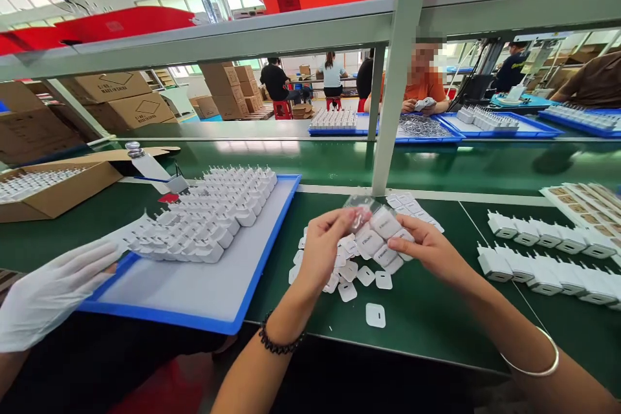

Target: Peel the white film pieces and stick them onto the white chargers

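Above the green bench, my left hand (323, 239) pinches a crumpled clear plastic bag (359, 202). My right hand (429, 242) is closed, thumb on top, on a cluster of white square pieces with small print (385, 239); whether they are inside the bag or partly out, I cannot tell. Beneath both hands lies a loose heap of white square plates with a slot (347, 270). One single plate (375, 315) rests apart, near the bench edge. Behind my right hand is a sheet of white squares (412, 208).
At left, a blue-rimmed tray (242, 310) carries rows of white plug adapters (208, 213); a co-worker's gloved hand (63, 288) is at its edge. More adapters (548, 265) stand in two rows at right. A shelf post (388, 136) rises behind my hands. An open carton (72, 194) stands far left.
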A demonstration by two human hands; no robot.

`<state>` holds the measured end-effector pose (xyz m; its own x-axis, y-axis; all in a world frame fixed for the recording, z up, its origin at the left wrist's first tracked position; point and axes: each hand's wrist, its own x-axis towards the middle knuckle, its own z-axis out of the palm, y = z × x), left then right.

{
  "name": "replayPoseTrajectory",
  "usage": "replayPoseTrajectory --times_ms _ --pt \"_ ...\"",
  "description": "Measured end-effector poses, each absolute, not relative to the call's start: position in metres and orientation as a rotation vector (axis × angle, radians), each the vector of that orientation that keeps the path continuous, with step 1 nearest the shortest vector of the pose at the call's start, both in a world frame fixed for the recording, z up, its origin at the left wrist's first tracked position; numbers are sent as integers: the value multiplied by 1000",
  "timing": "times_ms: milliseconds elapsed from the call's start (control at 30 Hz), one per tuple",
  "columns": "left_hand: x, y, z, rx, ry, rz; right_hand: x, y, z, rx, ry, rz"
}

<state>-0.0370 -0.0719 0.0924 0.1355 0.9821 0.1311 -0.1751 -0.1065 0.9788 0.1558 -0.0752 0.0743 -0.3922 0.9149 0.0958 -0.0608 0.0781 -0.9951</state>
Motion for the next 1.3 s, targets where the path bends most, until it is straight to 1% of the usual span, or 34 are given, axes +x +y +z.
replayPoseTrajectory --times_ms 100,233,333,400,467,533,567,600,633,700,767,800,833,933,967,1000,1100,1133,1233,1300 --pt "-33 -63 101 989 756 1256 161 -72 77 -872 -1538 1498" --pt "-37 -51 104 1032 740 1154 164 -71 76 -898 -1495 1522" --pt "-50 -34 101 1082 829 1184 167 -71 78 -876 -1427 1608" --pt "-59 -24 96 1084 953 1324 170 -72 80 -841 -1378 1639" --pt "-63 -25 91 1163 1108 1591 173 -72 82 -836 -1332 1629" --pt "-60 -37 88 1437 1216 1902 173 -71 84 -855 -1304 1623" --pt "-57 -47 88 1660 1214 2006 173 -72 84 -865 -1293 1623" --pt "-53 -57 90 1919 1173 2015 172 -72 85 -872 -1278 1627" --pt "-49 -66 92 2165 1109 1942 172 -72 85 -875 -1259 1635" --pt "-42 -81 99 2486 1013 1679 172 -71 86 -864 -1210 1672" --pt "-38 -88 103 2603 973 1423 174 -70 85 -831 -1166 1720" --pt "-37 -89 103 2603 972 1384 175 -69 84 -807 -1149 1744" --pt "-36 -90 101 2583 979 1438 176 -68 83 -779 -1127 1761" --pt "-29 -92 83 2459 1044 1903 177 -67 82 -701 -1025 1785" --pt "-25 -94 74 2454 1090 1969 177 -67 82 -684 -983 1793" --pt "-21 -96 66 2492 1145 1916 175 -68 82 -671 -944 1802" --pt "-13 -101 45 2593 1285 1540 173 -68 83 -644 -836 1799" --pt "-13 -102 41 2594 1295 1484 174 -67 83 -636 -801 1782" --pt "-24 -104 31 2571 1288 1475 181 -61 83 -640 -728 1684" --pt "-38 -103 26 2585 1375 1389 187 -57 82 -659 -738 1621"
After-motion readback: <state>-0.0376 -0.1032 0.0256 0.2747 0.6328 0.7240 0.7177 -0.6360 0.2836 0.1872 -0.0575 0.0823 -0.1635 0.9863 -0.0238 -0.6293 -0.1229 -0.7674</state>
